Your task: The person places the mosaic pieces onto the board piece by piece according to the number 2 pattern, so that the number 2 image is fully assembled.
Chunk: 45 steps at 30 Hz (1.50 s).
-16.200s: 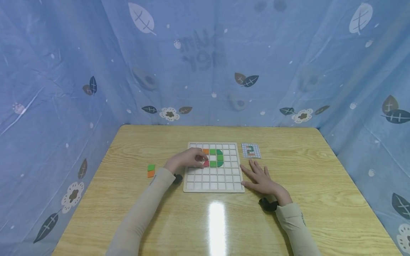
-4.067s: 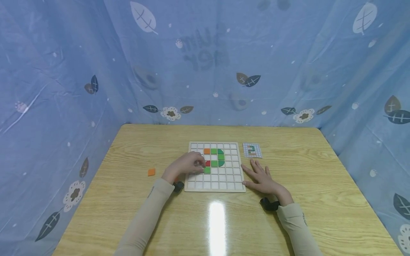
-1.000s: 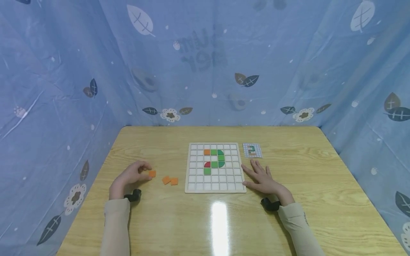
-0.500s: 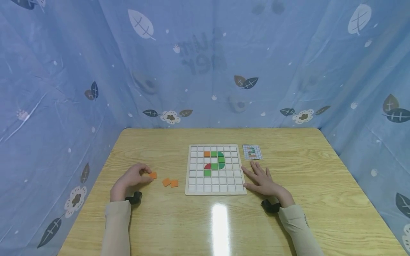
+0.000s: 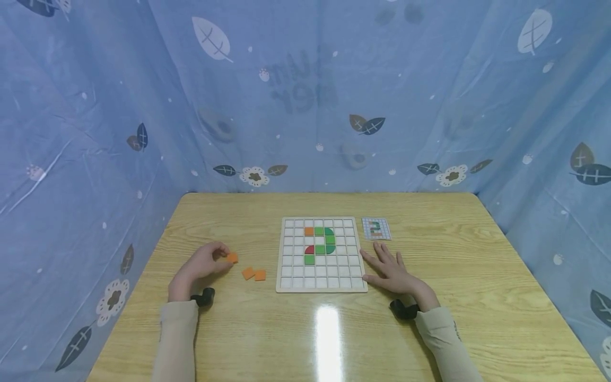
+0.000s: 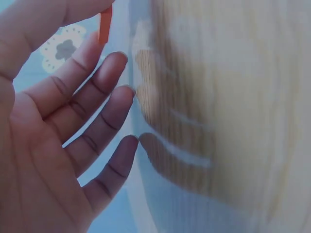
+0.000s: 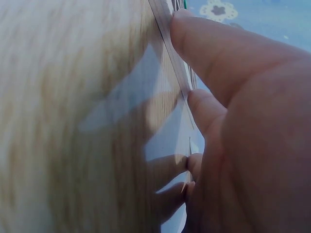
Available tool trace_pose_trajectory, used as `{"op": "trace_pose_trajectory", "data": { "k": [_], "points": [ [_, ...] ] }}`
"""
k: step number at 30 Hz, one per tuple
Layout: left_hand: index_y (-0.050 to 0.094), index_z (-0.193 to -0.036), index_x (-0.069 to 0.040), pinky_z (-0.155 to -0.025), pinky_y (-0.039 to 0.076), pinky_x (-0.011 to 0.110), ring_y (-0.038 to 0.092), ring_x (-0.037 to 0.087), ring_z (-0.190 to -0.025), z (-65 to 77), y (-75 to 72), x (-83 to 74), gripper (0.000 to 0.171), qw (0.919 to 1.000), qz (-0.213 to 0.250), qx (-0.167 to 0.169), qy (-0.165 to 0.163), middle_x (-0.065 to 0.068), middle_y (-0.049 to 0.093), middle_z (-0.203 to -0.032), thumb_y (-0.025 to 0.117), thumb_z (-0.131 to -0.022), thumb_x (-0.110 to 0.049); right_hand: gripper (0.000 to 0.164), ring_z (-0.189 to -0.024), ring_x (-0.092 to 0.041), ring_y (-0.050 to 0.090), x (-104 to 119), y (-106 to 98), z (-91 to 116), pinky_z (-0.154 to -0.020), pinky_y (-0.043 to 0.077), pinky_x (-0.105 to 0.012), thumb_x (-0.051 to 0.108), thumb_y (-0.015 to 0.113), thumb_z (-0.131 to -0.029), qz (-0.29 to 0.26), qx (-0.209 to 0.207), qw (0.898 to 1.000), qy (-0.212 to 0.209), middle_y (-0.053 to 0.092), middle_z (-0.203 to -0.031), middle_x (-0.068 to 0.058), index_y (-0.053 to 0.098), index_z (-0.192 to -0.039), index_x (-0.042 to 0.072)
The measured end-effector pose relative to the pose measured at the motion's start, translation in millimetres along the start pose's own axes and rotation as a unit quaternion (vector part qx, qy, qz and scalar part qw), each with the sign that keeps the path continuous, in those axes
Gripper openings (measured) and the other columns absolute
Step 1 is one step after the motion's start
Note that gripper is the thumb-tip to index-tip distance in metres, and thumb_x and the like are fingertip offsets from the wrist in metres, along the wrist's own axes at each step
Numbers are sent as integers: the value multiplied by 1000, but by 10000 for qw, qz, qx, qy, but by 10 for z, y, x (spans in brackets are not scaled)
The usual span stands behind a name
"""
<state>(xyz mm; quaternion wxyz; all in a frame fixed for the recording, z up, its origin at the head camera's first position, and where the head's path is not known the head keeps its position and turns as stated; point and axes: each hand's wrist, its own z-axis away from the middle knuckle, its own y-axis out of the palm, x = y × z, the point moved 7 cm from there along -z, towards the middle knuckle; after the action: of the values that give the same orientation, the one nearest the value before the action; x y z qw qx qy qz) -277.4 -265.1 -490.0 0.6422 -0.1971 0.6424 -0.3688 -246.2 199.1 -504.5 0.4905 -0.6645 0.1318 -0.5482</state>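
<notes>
My left hand [image 5: 206, 261] pinches an orange square tile [image 5: 232, 257] between thumb and index finger, left of the board. The left wrist view has that tile [image 6: 104, 25] edge-on at the top, the other fingers spread loosely below it. Two more orange tiles [image 5: 260, 275] lie on the table just right of the hand, corners together. The white grid board [image 5: 296, 285] carries an orange square, several green pieces and a red quarter-round [image 5: 310, 250] in a curved figure. My right hand [image 5: 392, 271] rests with fingers spread, index and thumb tips at the board's right edge.
A small pattern card [image 5: 376, 228] with a printed coloured figure lies beyond the right hand, beside the board. The wooden table [image 5: 305, 323] ends at a blue patterned curtain [image 5: 305, 106] at the back and sides.
A green square has joined the board below the red piece. My left hand left the board, went left to the orange tile, and has shifted slightly right with it. The right hand has stayed.
</notes>
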Motion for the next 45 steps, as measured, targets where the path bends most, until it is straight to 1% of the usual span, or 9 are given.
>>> {"op": "trace_pose_trajectory", "data": {
  "k": [5, 10, 15, 18, 25, 34, 38, 45],
  "points": [
    [59, -107, -5, -89, 42, 47, 54, 29, -101, -13, 31, -43, 35, 10000, 52, -37, 30, 11, 60, -104, 72, -81, -25, 66, -138, -45, -7, -9, 4, 7, -101, -13, -66, 37, 54, -92, 4, 3, 10000, -17, 0, -152, -25, 25, -147, 14],
    [59, -108, -8, -86, 43, 44, 54, 26, -97, -30, 55, -84, 37, 9999, 58, -134, 16, 10, 60, -104, 73, -80, -27, 66, -138, -45, -7, -10, 10, 9, -101, -13, -66, 36, 54, -93, -45, 20, 10000, -32, 0, -153, -24, 25, -147, 14],
    [60, -105, -9, -82, 44, 40, 55, 23, -92, -64, 103, -172, 37, 9997, 44, -152, 203, 7, 61, -100, 74, -78, -30, 66, -138, -45, -7, -11, 20, 10, -101, -13, -65, 36, 54, -93, -67, 21, 10000, -26, 0, -153, -24, 25, -147, 14],
    [60, -104, -8, -80, 44, 38, 54, 21, -90, -77, 141, -228, 36, 9994, 32, -99, 320, 7, 60, -99, 74, -78, -30, 66, -138, -45, -7, -7, 24, 11, -101, -13, -66, 36, 54, -92, -76, 10, 10000, -36, 0, -153, -24, 25, -147, 14],
    [61, -103, -13, -74, 43, 34, 51, 18, -83, -136, 228, -284, 34, 9993, -38, -62, 355, 3, 60, -96, 75, -78, -30, 66, -138, -45, -6, -8, 29, 13, -101, -13, -66, 36, 54, -92, -52, 3, 10000, -20, 1, -152, -24, 26, -147, 14],
    [61, -104, -15, -79, 43, 36, 52, 18, -89, -183, 337, -480, 30, 9993, 7, 86, 368, 1, 60, -102, 74, -79, -28, 65, -138, -45, -6, 3, -5, 1, -101, -12, -67, 36, 54, -92, 34, -1, 10000, -4, 1, -152, -25, 26, -147, 14],
    [62, -101, -17, -79, 43, 34, 51, 17, -88, -225, 382, -581, 28, 9985, 1, 158, 516, -2, 60, -100, 74, -78, -26, 65, -138, -46, -6, 11, -16, -12, -100, -11, -68, 36, 54, -92, 63, -7, 10000, -21, 0, -152, -25, 26, -147, 13],
    [63, -99, -12, -72, 44, 33, 51, 16, -81, -283, 458, -765, 26, 9954, 46, 340, 898, -1, 59, -92, 75, -78, -22, 65, -138, -47, -5, 9, -24, -21, -100, -11, -69, 37, 54, -92, 91, -35, 9999, -23, 0, -152, -26, 27, -147, 13]
  ]
}}
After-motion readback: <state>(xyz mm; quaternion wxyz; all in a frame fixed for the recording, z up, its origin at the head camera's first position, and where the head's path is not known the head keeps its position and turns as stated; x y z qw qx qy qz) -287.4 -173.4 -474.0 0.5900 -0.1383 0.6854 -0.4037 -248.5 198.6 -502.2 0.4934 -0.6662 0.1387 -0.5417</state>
